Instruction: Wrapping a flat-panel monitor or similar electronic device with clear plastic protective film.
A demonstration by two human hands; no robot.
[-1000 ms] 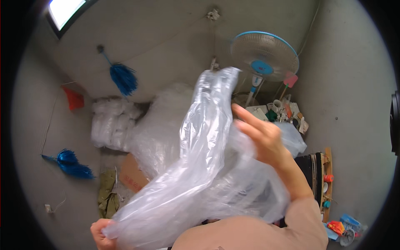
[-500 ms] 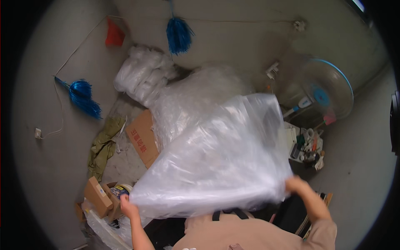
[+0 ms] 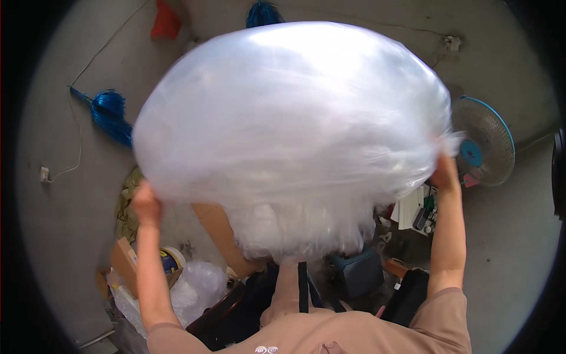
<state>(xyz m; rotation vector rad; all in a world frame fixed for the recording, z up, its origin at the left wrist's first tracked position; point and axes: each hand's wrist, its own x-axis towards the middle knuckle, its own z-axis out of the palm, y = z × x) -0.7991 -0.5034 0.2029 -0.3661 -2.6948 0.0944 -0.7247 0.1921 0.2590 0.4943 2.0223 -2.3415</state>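
A large clear plastic bag (image 3: 289, 112) billows out between my raised arms, puffed up and blurred by motion. My left hand (image 3: 146, 203) is closed on its left edge. On the other side my right hand (image 3: 445, 168) grips the right edge, where a bit of film sticks out past the fingers. Below the bulging part, loose crumpled plastic (image 3: 300, 227) hangs or lies in front of my chest; I cannot tell whether it is all one piece. Most of the heap behind is hidden by the bag.
A fan (image 3: 471, 152) stands at the right, near a cluttered white surface (image 3: 410, 209). Cardboard (image 3: 221, 236), a small box (image 3: 124, 265), a round tub (image 3: 172, 259) and clear film (image 3: 197, 289) lie at the lower left. Blue tinsel tassels (image 3: 110, 115) hang from the wall. A dark stool (image 3: 356, 271) stands close by.
Both my hands have swung up and outward, lifting the plastic bag. It was slanting across the pile and now balloons out, covering most of the heap behind.
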